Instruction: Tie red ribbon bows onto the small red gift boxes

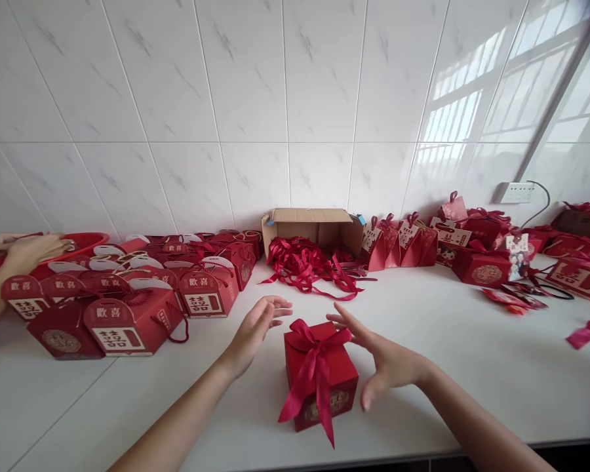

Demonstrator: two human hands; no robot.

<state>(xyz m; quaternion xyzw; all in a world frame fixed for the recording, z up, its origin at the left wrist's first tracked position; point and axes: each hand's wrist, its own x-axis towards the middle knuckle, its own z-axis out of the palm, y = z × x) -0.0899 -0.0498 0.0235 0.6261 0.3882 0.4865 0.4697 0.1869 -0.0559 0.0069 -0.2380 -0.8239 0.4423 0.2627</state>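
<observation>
Red cube-shaped card box (341, 364), set at an angle near the front edge of the white tabletop (226, 406), between your 2 hands. A round gold medallion is printed low on its side. Glossy crimson satin ribbon (309, 377) tied in a bow over the lid; 2 tails hang down the near sides, their ends flaring out. The box sits close to you, probably so both hands reach it without stretching.

Left hand (253, 334): open, gripping nothing, fingers pointing inward beside the box, apart from it. Right hand (391, 364): open, fingers spread, thumb low by the right side, fingertips close to the bow; cannot tell whether they touch. The 2 palms frame the box, which stands upright on its own base, so it needs no steadying.

Behind, against the tiled wall (250, 78): an open brown cardboard carton (309, 214), laid with its mouth towards you. A tangle of crimson ribbons (299, 265) spills out of it, likely within easy reach that way.

To your left, red gift boxes with white printed labels (115, 328) stand in close rows, perhaps grouped to save room. Beyond them, a co-worker's hands (34, 252) are at a red plastic basin (86, 242).

To your right, tapered red cartons (373, 255) stand side by side. A loose pink-red ribbon (587, 333) lies at the far right.
</observation>
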